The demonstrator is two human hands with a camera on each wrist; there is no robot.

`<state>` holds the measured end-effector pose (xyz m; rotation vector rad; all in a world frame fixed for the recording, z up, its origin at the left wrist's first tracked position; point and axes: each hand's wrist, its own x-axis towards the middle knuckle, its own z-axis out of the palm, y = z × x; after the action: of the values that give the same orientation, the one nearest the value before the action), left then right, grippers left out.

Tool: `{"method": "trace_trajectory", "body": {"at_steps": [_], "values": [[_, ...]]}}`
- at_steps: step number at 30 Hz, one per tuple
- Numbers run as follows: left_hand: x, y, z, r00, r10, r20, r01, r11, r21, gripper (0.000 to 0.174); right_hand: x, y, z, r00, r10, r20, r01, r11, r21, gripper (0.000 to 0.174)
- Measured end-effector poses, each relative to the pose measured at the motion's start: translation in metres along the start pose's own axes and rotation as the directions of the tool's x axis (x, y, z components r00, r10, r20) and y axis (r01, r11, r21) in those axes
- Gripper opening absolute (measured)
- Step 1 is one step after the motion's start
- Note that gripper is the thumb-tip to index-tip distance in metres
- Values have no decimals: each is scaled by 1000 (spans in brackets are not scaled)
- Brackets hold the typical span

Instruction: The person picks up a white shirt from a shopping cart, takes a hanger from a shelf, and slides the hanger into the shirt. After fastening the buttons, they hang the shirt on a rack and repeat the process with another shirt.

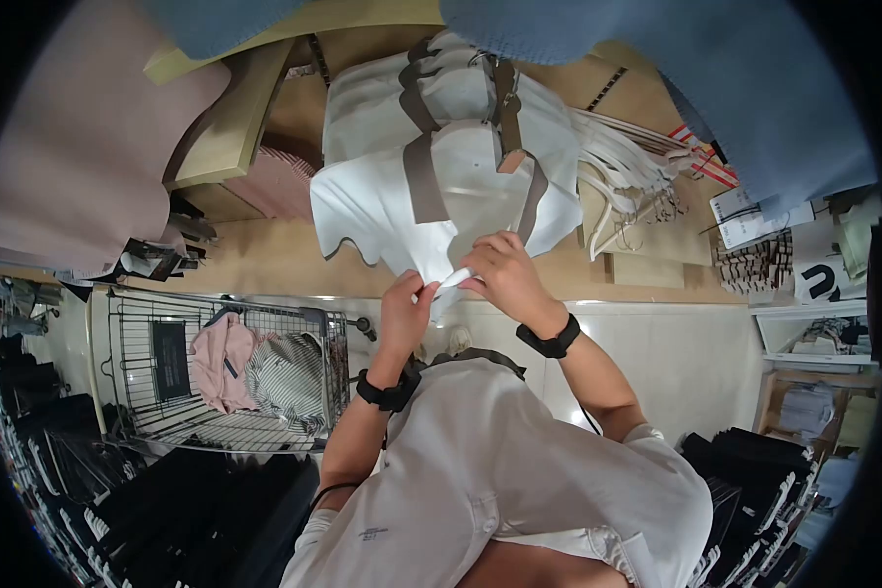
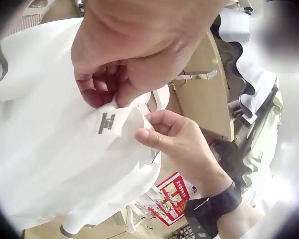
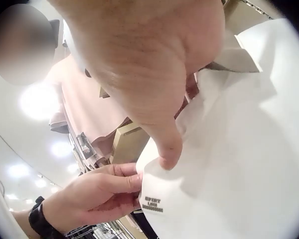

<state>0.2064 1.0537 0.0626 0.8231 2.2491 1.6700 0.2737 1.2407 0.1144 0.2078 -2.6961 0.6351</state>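
A white shirt with grey trim lies at the front of the wooden shelf, its lower part hanging toward the person. The left hand pinches its near edge between thumb and fingers. Close beside it, the right hand pinches a folded bit of the same edge. Small dark lettering shows on the white cloth between both hands in the left wrist view. From the right wrist, the thumb of the right hand presses on the cloth, and the left hand grips near the lettering.
White hangers lie to the right on the shelf. At the left stands a wire cart holding a pink garment and a striped one. Blue clothing and pink clothing hang overhead at either side.
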Motion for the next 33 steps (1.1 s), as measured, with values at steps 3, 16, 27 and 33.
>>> {"method": "trace_trajectory", "body": {"at_steps": [3,16,27,33], "values": [[-2,-11,-4,998,-46,-39,46,999,17,9,-2,2,-10,995,-88,37,90,994,-59,33],[-2,-31,1,980,-197,31,200,965,-170,17,-5,1,-10,987,-158,-36,153,981,-121,27],[17,-17,7,920,-140,-367,186,978,93,69,-9,-4,-13,981,-190,-42,183,973,-138,21],[50,-12,33,931,-204,-301,235,969,72,46,-7,-9,-12,973,-226,-53,218,968,-126,21]]}}
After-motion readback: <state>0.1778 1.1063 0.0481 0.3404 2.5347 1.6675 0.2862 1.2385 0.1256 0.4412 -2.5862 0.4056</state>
